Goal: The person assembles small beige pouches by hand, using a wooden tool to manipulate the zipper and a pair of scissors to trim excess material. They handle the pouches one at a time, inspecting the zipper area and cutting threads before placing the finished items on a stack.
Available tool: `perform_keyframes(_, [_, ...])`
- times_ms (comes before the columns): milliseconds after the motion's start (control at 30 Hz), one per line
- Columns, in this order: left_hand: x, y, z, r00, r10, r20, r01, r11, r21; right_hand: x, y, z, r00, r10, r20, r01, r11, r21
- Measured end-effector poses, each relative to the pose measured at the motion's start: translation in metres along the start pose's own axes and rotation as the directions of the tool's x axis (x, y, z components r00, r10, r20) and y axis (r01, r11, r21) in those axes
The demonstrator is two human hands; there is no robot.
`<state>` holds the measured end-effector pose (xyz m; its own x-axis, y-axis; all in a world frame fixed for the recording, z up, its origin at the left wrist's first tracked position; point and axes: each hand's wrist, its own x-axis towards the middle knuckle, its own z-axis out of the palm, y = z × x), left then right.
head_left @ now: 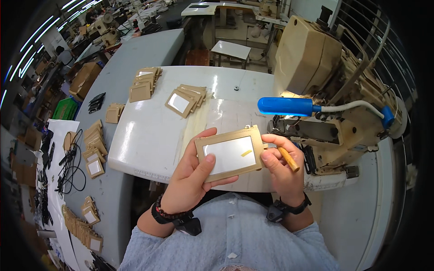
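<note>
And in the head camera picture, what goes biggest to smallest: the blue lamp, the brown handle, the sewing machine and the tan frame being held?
1. Sewing machine
2. Tan frame
3. Blue lamp
4. Brown handle

That's only how big they look here; the frame is held closer to the camera.

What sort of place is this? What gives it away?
Probably a sewing or leather-goods workshop: a heavy, worn sewing machine with a blue lamp at the white worktable, piles of matching tan windowed pieces, and another machine in the background.
</note>
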<state>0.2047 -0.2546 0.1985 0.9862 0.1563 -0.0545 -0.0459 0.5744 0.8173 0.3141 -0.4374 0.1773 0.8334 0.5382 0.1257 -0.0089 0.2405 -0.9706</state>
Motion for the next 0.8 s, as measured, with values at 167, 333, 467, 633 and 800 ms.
perform_keyframes(167, [-0.0005,0.0017,0.0058,1.000,-0.010,-0.014,0.011,0.998,0.068,-0.0016,0.0016,-0.0040,1.000,-0.012,0.007,0.012,1.000,0.028])
perform_keyframes(333, [0.0003,0.0003,0.0083,0.999,-0.030,-0.044,0.033,0.996,0.083,-0.0035,0.0000,-0.0018,0.999,-0.031,-0.009,0.031,0.999,0.032])
perform_keyframes(467, [0.0021,-0.0005,0.0076,0.997,-0.057,-0.059,0.061,0.996,0.061,-0.0049,-0.0017,-0.0027,0.999,-0.044,-0.003,0.044,0.999,0.014])
perform_keyframes(633, [0.0031,0.0009,0.0050,0.995,-0.100,-0.007,0.100,0.993,0.064,-0.0057,-0.0037,-0.0032,0.999,-0.035,-0.006,0.035,0.999,0.016])
perform_keyframes(800, [0.0016,0.0025,0.0073,0.995,-0.096,-0.024,0.098,0.993,0.070,-0.0047,-0.0042,-0.0023,1.000,-0.004,0.005,0.004,1.000,0.026])
